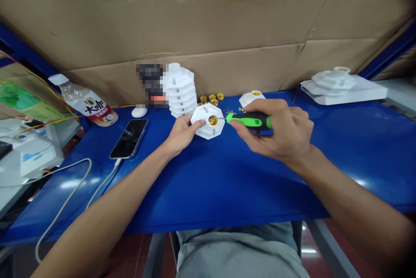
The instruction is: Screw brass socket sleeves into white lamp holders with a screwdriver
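We see the white octagonal lamp holder (206,132) above the blue surface (201,191), in front of the body and between both hands. The left hand (181,135) pinches it at the edge, the thumb on the front face and the other fingers behind, probably so that the brass socket (213,121) can face the tool. The fingers of the right hand (289,135) are closed around the green-and-black screwdriver (243,120), which is almost level, its tip at the socket; we think this grip helps to guide the shaft. The brass sleeves (212,98) and the stack of lamp holders (182,92) are just behind, perhaps for easy reach without disturbing the forearms.
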A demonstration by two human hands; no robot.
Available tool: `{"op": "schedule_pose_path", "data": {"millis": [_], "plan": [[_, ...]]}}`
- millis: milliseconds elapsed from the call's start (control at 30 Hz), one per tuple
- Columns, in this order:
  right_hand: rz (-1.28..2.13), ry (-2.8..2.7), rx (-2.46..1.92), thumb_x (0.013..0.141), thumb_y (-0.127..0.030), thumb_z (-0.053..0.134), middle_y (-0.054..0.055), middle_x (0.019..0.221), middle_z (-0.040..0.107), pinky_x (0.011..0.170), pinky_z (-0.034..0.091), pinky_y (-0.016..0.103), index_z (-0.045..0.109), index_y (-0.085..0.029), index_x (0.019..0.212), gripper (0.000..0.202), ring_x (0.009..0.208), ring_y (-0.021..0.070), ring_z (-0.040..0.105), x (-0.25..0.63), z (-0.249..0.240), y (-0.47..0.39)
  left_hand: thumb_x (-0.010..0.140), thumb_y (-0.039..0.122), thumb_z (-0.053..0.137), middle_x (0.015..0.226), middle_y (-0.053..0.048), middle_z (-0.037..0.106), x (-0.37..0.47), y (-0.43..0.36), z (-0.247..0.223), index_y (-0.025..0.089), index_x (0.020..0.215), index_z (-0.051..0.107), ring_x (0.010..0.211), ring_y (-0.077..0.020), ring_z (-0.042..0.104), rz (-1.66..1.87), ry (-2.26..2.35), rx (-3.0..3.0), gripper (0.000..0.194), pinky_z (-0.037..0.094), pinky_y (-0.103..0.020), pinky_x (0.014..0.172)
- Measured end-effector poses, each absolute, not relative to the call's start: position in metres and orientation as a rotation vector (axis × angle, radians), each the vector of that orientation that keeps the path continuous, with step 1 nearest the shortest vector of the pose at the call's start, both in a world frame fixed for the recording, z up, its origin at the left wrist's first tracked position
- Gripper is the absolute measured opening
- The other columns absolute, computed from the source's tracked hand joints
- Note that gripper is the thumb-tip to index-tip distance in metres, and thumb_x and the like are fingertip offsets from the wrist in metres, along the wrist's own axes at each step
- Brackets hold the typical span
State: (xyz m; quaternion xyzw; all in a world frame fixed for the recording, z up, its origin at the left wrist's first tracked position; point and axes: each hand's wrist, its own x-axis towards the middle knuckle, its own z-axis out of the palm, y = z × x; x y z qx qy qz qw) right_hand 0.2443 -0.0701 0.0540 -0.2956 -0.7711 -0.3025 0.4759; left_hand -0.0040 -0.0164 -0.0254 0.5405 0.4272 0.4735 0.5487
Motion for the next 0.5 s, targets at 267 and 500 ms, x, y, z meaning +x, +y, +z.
{"op": "schedule_pose_path", "data": {"millis": [267,500], "plan": [[-0.761,-1.878,-0.720,0.092,-0.036,0.077,-0.003,0.090,0.081,0.057,0.051,0.027,0.060,-0.024,0.116,0.032,0.063,0.0142,0.073,0.2421,0.0543,-0.0704,0.084,0.036,0.083,0.102,-0.011,0.083,-0.0029,-0.0169,-0.0240,0.013,0.109,0.080,0.086,-0.0242,0.077,1.123,1.016,1.276,0.034,0.059,-0.036,0.079],[-0.605,-1.928,-0.802,0.096,-0.032,0.069,0.002,0.100,0.081,0.063,0.054,0.032,0.061,-0.026,0.125,0.031,0.075,0.0210,0.077,0.2448,0.0507,-0.0719,0.085,0.038,0.084,0.101,-0.011,0.083,-0.0037,-0.0163,-0.0249,0.013,0.107,0.080,0.084,-0.0235,0.076,1.115,1.019,1.280,0.034,0.058,-0.035,0.079]]}}
